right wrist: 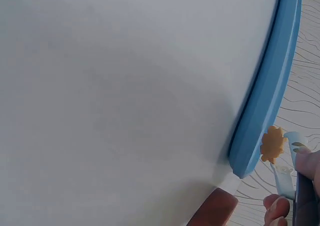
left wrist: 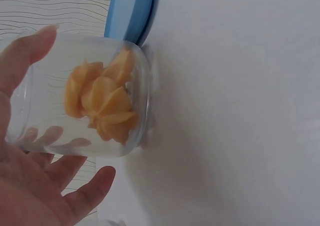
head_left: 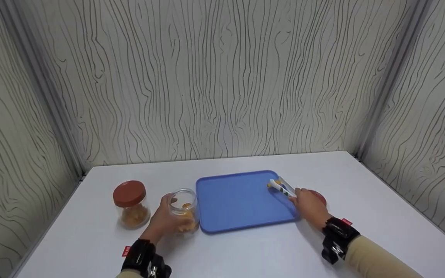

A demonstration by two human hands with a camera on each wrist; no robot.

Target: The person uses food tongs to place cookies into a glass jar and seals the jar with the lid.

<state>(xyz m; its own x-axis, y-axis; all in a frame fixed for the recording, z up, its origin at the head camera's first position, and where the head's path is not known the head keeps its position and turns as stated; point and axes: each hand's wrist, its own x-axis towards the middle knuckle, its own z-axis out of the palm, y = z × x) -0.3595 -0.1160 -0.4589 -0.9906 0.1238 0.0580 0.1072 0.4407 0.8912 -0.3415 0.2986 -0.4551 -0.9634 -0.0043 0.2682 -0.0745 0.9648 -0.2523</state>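
My left hand (head_left: 165, 221) grips a lidless clear jar (left wrist: 52, 93) around its side, just left of the blue tray (head_left: 242, 200). Several orange, ridged cookies (left wrist: 107, 98) lie at the jar's bottom. Over the tray's right side, my right hand (head_left: 310, 206) holds a pair of white patterned tongs (head_left: 283, 189) between thumb and fingers. One orange scalloped cookie (right wrist: 272, 144) shows at the tong tips, close over the tray's rim in the right wrist view. Partly hidden behind the right hand is a red lid (head_left: 319, 197).
A second clear jar (head_left: 134, 214) with a red-brown lid (head_left: 129, 194) stands left of my left hand, with orange cookies inside. Everything rests on a white table (head_left: 253, 255), enclosed by wood-grain patterned panels (head_left: 222, 85) at the back and sides.
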